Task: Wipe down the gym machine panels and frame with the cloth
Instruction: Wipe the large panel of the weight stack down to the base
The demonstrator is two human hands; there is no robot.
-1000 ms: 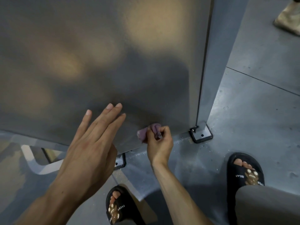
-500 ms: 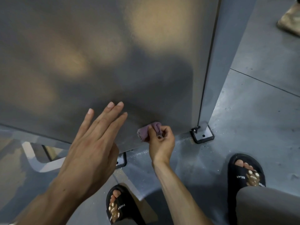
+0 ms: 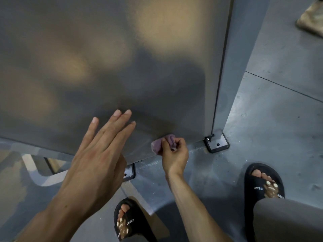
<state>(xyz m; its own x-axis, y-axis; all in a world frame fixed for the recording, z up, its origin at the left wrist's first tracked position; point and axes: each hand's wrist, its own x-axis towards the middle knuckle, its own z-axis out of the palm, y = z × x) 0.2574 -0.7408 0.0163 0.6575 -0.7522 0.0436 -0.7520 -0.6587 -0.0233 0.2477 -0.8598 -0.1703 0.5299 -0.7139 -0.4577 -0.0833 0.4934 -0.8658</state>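
Head cam: the panel (image 3: 108, 70) runs off the top and left edges, and its surface only shows blurry glare. The cloth (image 3: 161, 143) is a small purple wad (mostly buried in the fist), pinched by the right hand (image 3: 173, 154) against the panel's bottom edge. The left hand (image 3: 97, 154) has its fingers straight, over the panel.

Two black slide sandals, a left sandal (image 3: 126, 222) and a right sandal (image 3: 263, 185), stand on the grey floor (image 3: 272, 133). A beige shoe (image 3: 312, 20) sits at the upper right corner.
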